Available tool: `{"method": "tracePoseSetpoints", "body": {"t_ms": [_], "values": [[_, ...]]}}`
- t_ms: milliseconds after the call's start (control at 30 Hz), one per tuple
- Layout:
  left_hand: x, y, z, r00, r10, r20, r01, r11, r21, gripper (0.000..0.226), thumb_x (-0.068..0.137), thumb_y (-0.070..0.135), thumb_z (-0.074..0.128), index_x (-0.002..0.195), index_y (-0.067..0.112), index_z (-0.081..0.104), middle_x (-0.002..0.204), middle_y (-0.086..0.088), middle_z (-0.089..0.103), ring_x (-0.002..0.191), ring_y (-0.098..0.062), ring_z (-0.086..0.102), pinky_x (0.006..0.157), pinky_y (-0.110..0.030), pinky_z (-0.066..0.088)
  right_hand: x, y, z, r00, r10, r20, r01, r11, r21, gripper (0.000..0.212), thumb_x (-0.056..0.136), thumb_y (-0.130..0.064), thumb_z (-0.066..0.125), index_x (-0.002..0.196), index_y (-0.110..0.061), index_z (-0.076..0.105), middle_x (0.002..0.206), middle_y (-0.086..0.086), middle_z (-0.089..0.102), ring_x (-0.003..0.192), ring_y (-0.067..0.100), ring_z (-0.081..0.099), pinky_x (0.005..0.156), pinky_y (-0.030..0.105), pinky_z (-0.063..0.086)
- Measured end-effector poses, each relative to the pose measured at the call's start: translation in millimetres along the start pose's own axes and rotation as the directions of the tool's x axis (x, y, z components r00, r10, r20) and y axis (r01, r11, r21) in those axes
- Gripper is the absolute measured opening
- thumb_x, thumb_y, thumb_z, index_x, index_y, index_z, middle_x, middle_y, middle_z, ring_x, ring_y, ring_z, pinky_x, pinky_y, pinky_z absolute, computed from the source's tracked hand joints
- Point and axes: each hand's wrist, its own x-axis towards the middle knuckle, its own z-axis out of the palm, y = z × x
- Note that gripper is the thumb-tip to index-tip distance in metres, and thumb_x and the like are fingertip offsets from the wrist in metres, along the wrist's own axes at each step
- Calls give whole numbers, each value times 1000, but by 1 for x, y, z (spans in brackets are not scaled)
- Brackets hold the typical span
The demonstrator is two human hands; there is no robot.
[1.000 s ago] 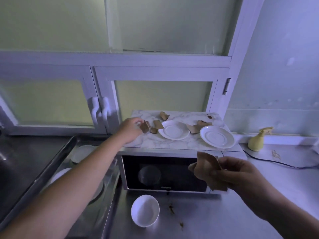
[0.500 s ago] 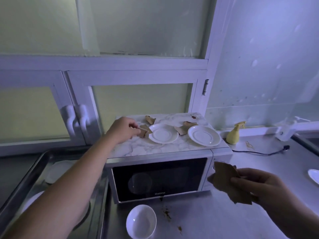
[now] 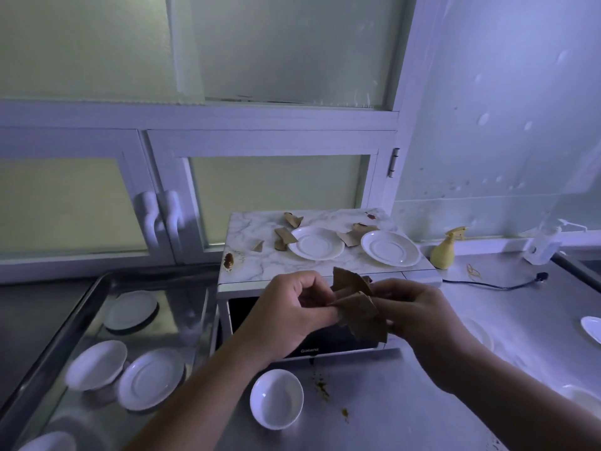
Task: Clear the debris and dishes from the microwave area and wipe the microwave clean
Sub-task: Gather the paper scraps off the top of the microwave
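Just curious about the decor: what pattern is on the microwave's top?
White marble with grey veining covers the microwave top; the head view shows it best.

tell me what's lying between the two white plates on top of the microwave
Torn brown cardboard scraps lie between the left plate and the right plate on the microwave top, close to both rims. The head view shows this.
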Motion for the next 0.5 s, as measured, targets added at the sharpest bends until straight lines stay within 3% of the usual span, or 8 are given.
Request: {"method": "tracePoseSetpoints", "body": {"t_ms": [167, 233, 333, 400, 433, 500], "values": [[-14, 0, -15, 998, -26, -55, 31, 996, 88, 12, 77, 26, 85, 79, 29, 74, 72, 9, 72, 65, -1, 62, 61, -16, 47, -2, 2, 10, 985, 82, 154, -94, 993, 70, 27, 65, -23, 81, 86, -6, 78, 88, 23, 73, 75, 30, 71, 60, 26, 54], [-17, 1, -19, 998, -24, -53, 32, 989, 146, 11, 76, 29, 85, 79, 32, 74, 73, 11, 72, 65, -1, 63, 63, -19, 48, -3, 2, 12, 980, 85, 179, -102, 991, 87, 25, 67, -22, 79, 86, -7, 78, 88, 21, 72, 76, 28, 70, 61, 25, 55], [-16, 2, -22, 992, 13, -125, 12, 980, 197, 15, 71, 32, 87, 76, 32, 73, 90, 16, 68, 81, 1, 66, 76, -21, 48, -3, 0, 15, 976, 75, 205, -97, 991, 97, 29, 65, -25, 80, 87, -6, 78, 87, 19, 72, 76, 26, 70, 61, 25, 55], [-15, 4, -22, 995, 27, -99, -12, 989, 149, 17, 69, 29, 87, 74, 26, 72, 99, 15, 69, 95, -2, 67, 89, -27, 49, -3, -2, 16, 974, 66, 217, -88, 992, 95, 32, 65, -26, 80, 88, -5, 78, 87, 19, 72, 77, 26, 70, 63, 25, 55], [-14, 4, -21, 998, 15, -65, -8, 995, 99, 18, 69, 28, 87, 73, 23, 70, 96, 11, 72, 93, -6, 69, 89, -31, 51, -4, -3, 16, 973, 62, 221, -84, 992, 92, 31, 65, -27, 80, 88, -5, 78, 86, 19, 72, 77, 26, 70, 64, 24, 55], [-13, 5, -17, 999, -23, -34, 24, 999, 27, 18, 68, 27, 86, 69, 22, 69, 77, 5, 74, 75, -9, 69, 73, -31, 54, -5, -4, 14, 973, 53, 224, -71, 995, 74, 29, 67, -29, 80, 86, -7, 78, 85, 17, 73, 77, 27, 70, 65, 23, 54]]}}
